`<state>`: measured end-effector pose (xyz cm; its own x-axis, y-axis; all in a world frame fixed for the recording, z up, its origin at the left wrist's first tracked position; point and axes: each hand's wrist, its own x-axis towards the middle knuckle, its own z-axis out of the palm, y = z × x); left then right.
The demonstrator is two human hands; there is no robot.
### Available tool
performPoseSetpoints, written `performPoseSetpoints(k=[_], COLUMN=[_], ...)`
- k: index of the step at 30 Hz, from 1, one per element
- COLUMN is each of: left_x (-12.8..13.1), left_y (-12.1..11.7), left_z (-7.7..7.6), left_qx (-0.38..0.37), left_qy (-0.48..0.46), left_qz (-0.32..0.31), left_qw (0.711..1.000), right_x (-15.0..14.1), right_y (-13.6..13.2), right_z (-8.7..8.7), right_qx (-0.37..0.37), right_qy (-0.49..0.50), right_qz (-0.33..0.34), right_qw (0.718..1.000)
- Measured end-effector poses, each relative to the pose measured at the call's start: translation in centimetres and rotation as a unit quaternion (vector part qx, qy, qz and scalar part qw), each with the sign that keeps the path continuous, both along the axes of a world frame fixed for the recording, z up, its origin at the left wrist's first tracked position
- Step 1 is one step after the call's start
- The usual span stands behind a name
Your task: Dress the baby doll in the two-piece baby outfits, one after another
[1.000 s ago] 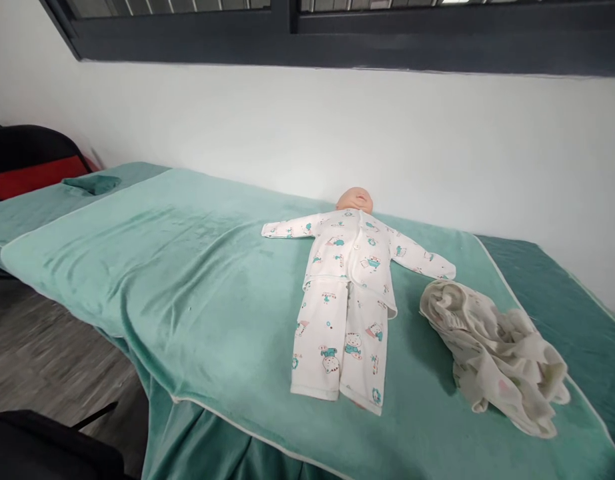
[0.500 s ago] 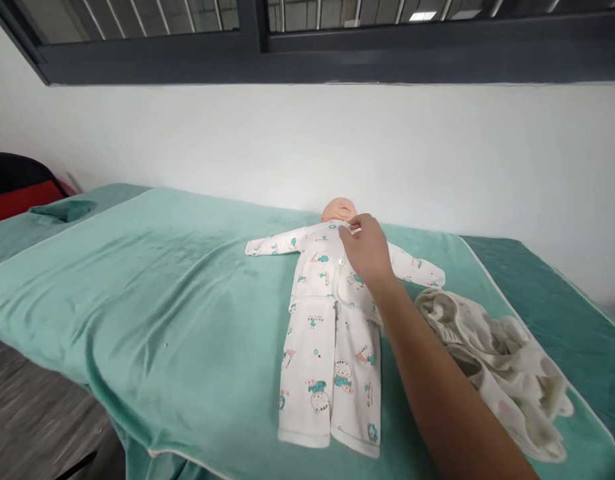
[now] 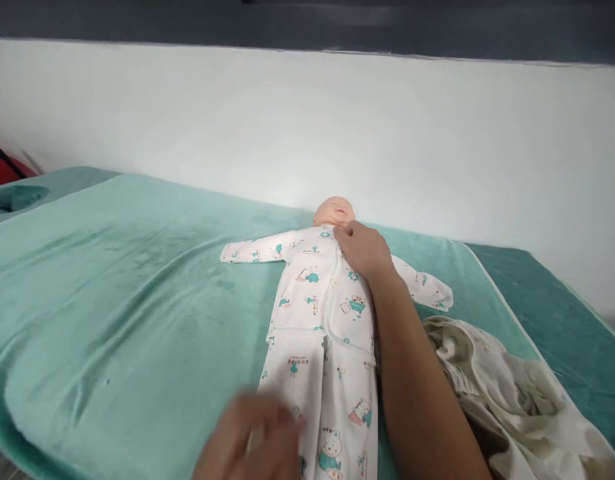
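Observation:
A baby doll (image 3: 332,211) lies on its back on a green blanket (image 3: 152,320), its head near the wall. It wears a white long-sleeved baby shirt (image 3: 307,283) with small animal prints, its arms spread out. Below the shirt are matching white pants (image 3: 345,393). My right hand (image 3: 365,250) rests at the shirt's neckline just under the doll's chin, its fingers closed on the fabric's edge. Over the left pant leg, low in view, is my left hand (image 3: 257,440); motion smears its fingers.
Crumpled white-and-beige cloth (image 3: 517,400) lies to the right of my forearm. A white wall (image 3: 237,127) runs behind the bed, below a dark window frame (image 3: 307,27). Something red and black (image 3: 5,167) stands at the far left.
My left hand has come into view from below. My right hand has gone from hovering at the collar to pressing down on the neckline. The view has moved closer and tilted down.

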<state>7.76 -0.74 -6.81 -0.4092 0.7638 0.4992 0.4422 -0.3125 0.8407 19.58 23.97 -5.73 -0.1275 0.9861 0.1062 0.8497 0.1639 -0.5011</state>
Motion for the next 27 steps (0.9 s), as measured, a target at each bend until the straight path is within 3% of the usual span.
performPoseSetpoints(k=[3,7,10,13,21,27], left_x=[-1.4,-2.4,-2.5,-2.6,-3.0,-3.0], left_y=[7.9,19.9,24.1,24.4,23.2,21.8], left_z=[0.3,0.0,-0.6,-1.2,-1.5,-1.1], left_qx=[-0.023,-0.067,-0.093,-0.088,-0.102,-0.071], left_qy=[-0.033,0.032,0.111,0.143,0.111,0.108], left_qz=[0.021,-0.1,-0.183,-0.229,-0.239,-0.255], left_qw=[0.999,0.992,0.972,0.959,0.959,0.958], right_x=[0.2,0.5,0.6,0.5,0.0,0.1], right_y=[0.5,0.9,1.0,1.0,1.0,-1.1], right_z=[-0.1,-0.4,-0.7,-0.9,-1.5,-2.3], right_qx=[-0.004,0.024,0.039,0.05,0.082,0.124], right_qy=[-0.011,0.023,0.057,0.11,0.253,0.319], right_qz=[0.03,0.054,0.062,0.061,0.006,-0.048], right_qw=[0.999,0.998,0.996,0.991,0.964,0.938])
